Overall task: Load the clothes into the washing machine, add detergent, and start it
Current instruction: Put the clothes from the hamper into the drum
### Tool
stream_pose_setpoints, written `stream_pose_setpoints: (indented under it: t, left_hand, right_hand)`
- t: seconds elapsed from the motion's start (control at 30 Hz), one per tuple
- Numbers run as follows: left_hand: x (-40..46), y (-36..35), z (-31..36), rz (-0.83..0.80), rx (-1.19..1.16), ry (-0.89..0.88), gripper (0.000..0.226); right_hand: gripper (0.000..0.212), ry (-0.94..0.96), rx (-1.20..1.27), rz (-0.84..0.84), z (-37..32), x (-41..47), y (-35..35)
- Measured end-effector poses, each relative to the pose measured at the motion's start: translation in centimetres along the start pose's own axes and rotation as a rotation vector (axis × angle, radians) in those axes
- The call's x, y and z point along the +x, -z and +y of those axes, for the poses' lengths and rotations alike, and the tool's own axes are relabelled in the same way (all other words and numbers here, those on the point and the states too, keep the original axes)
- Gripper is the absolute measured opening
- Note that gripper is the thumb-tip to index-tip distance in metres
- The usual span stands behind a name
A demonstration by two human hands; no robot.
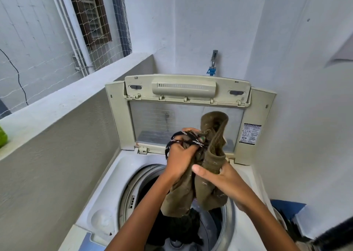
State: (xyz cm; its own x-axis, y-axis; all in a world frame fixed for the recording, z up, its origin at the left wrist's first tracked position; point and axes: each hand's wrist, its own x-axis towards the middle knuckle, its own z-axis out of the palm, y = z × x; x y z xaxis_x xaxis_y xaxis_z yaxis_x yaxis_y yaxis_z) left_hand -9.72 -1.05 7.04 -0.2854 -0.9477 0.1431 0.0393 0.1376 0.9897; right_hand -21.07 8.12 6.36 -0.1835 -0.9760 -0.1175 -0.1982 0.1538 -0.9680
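- Loading step: left hand (179, 160) and right hand (219, 180) both clench an olive garment (210, 155) directly above the drum (228, 212).
- Dark clothes (177, 228) lie inside the drum.
- Next, probably: loosen fingers, drop it in.

Two bare hands are showing: one left hand (180, 160) and one right hand (222, 181). One olive-brown fabric garment (210, 165) is appearing between them. One black drawstring cord with white flecks (183, 139) is looping at the left hand. One cream-coloured top-loading washing machine (107, 199) is standing below, with one raised folding plastic lid (188, 90) and one round drum opening. One pile of dark clothes (177, 229) is lying inside the drum. One metal wall tap with a blue plastic connector (213, 63) is showing. One printed instruction label (249, 133) is showing on the lid frame.
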Motion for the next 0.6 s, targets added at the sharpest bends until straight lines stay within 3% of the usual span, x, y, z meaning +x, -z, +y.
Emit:
stream_pose_setpoints:
  t: [0.07, 0.17, 0.37, 0.47, 0.6]
  left_hand:
    - [0.0, 0.1, 0.3, -0.012, -0.020, -0.021, 0.019]
    - [1.0, 1.9, 0.5, 0.104, 0.010, -0.038, 0.020]
    - [2.1, 7.2, -0.4, 0.228, 0.082, -0.171, 0.017]
    - [2.2, 8.5, -0.7, 0.234, 0.104, -0.184, 0.022]
    - [2.3, 9.3, -1.0, 0.255, 0.080, -0.122, 0.015]
  right_hand:
    - [0.043, -0.029, -0.117, 0.169, 0.4, 0.4, 0.5]
    - [0.058, -0.072, -0.215, 0.319, 0.8, 0.4, 2.1]
    - [0.018, 0.045, 0.000, 0.480, -0.8, -0.4, 6.7]
    - [0.009, 0.114, 0.004, 0.512, -1.4, -0.3, 7.6]
    - [0.013, 0.141, 0.045, 0.444, -2.5, -0.2, 7.4]
